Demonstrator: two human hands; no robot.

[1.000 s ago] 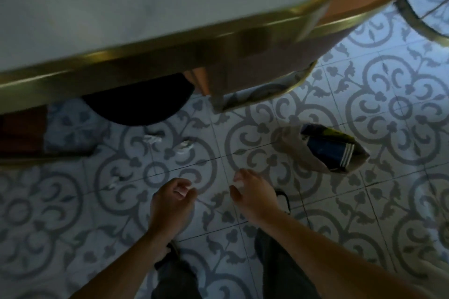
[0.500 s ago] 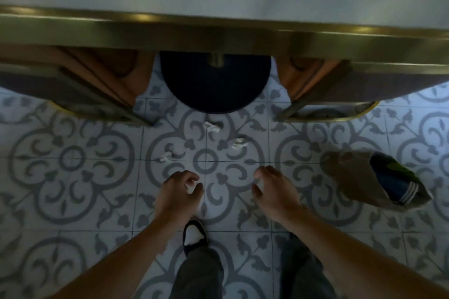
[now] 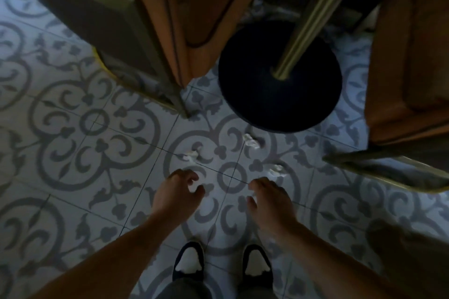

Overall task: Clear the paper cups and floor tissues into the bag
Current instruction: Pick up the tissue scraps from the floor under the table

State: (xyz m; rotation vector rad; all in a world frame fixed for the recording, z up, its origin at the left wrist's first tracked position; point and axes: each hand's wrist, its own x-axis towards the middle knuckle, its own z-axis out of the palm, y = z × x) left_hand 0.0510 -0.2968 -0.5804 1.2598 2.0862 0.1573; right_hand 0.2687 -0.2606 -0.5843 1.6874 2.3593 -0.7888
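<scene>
Nearest the camera, two dark shoes with pale toes stand on the patterned tile floor, and both bare forearms reach forward and down from them. The left hand hangs with its fingers curled loosely inward; something pale shows at the fingertips, but whether it is held paper or floor behind cannot be told. The right hand is also half curled, thumb apart from the fingers, with nothing clearly gripped. Just beyond the left hand lies a crumpled tissue; a second tissue lies just beyond the right hand, and a third tissue lies farther on, near the rim of the round black table base. A brass pole rises from that base, and wooden chairs stand on either side.
</scene>
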